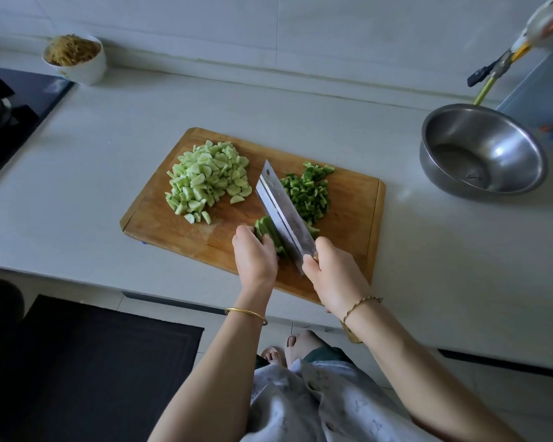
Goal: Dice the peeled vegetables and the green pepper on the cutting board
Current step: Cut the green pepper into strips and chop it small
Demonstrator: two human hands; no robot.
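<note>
A wooden cutting board [348, 205] lies on the white counter. A heap of pale green diced vegetable [206, 180] covers its far left part. Dark green diced pepper [308, 193] lies to the right of the blade. My right hand [334, 275] grips the handle of a broad cleaver [281, 212], whose blade slants across the board's middle. My left hand [256, 256] holds down the uncut green pepper strips [267, 231] with curled fingers, right against the blade's left side.
A steel bowl [482, 151] stands on the counter at the right. A white bowl of brownish shreds [74, 59] stands at the back left beside a black stove top [13, 103]. A dark mat [87, 362] lies on the floor below.
</note>
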